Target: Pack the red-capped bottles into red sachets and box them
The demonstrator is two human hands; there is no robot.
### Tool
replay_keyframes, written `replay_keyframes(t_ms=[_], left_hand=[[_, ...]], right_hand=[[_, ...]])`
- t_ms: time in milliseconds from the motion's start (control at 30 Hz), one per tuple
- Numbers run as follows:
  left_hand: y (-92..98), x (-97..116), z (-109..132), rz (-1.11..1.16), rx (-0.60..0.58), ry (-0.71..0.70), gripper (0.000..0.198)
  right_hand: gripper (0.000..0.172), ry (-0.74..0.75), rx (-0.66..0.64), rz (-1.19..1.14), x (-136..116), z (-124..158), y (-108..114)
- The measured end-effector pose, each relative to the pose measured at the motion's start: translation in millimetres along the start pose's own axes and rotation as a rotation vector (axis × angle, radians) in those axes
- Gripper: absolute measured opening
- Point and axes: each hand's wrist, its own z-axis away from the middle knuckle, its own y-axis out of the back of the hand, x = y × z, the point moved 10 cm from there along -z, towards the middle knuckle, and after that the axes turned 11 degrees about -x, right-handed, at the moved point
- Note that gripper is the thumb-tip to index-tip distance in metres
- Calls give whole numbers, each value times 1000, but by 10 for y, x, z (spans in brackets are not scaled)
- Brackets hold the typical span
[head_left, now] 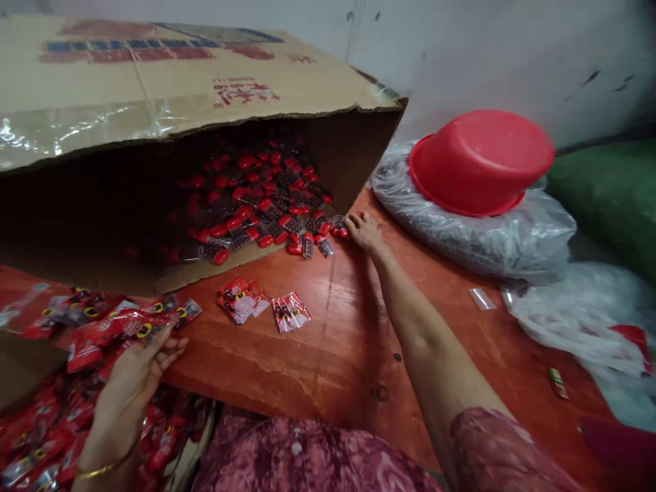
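The head view looks down at a wooden desk point(287, 365) with a glossy red-brown top. On it a cardboard carton point(154, 72) lies on its side, its open mouth toward the person and a loose heap of small red-and-black blister cards point(256, 212) spilling out. The right hand point(363, 231) reaches across the desk, its fingers lying flat and slightly parted against the edge of the heap, pinching nothing that can be made out. The cards look light, stiff and slick, so they would likely slide apart and are best taken singly by their flat edges. Nearer the person, two small groups of red printed packets point(264, 304) lie on the desk. The left hand point(128, 386) sits low at the desk's near edge, fingers loosely curled among more red packets point(102, 342); whether it grips one is hard to tell. To the right, a red plastic basin point(482, 162) sits tilted on a bulging clear plastic sack point(476, 232), beside a green sack point(605, 191). A patterned pink sleeve point(497, 451) covers the right upper arm.
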Motion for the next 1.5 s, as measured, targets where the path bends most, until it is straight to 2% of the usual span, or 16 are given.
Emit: replay_keyframes(t_ms=[100, 300, 400, 500, 533, 567, 633, 700, 767, 833, 967, 1167, 1233, 1333, 1400, 1500], left_hand=[[6, -39, 1, 67, 32, 36, 30], [-26, -9, 51, 235, 17, 26, 43], [-126, -150, 102, 207, -99, 79, 54], [-438, -453, 212, -60, -270, 157, 43], [-597, -479, 241, -200, -325, 86, 34], [-795, -423, 276, -351, -372, -71, 28], [-1274, -238, 436, -675, -440, -489, 25], [-1734, -185, 620, -1011, -464, -835, 28], [-2024, -262, 646, -1322, -419, -992, 29], [-2151, -378, 572, -1539, -396, -1017, 26], [-2085, -496, 471, -1652, -358, -1003, 28], [-1928, -386, 527, -1454, -312, -1063, 30], [-1887, -305, 554, -1359, -292, -1070, 29], [-1845, -208, 610, -1230, -293, -1072, 29], [-1839, -178, 654, -1155, -334, -1068, 29], [-1818, -183, 662, -1005, -424, -996, 33]], right_hand=[[51, 29, -1, -3, -12, 133, -150], [54, 112, 0, 90, -134, 870, -413], [54, 187, 4, 133, -205, 1240, -502], [57, 213, 63, 151, -221, 1499, -534], [57, 216, 102, 145, -218, 1562, -523], [57, 221, 147, 131, -215, 1620, -501], [53, 247, 235, 77, -215, 1733, -446], [46, 304, 291, 6, -237, 1854, -399], [41, 366, 317, -55, -268, 1990, -371], [38, 410, 321, -103, -292, 2130, -360], [31, 456, 316, -203, -349, 2376, -344], [24, 506, 304, -436, -612, 2551, -281], [25, 460, 220, -580, -695, 2486, -369], [33, 340, 36, -896, -786, 2323, -626], [36, 306, -64, -1093, -877, 2243, -767], [33, 306, -106, -1241, -967, 2188, -814]])
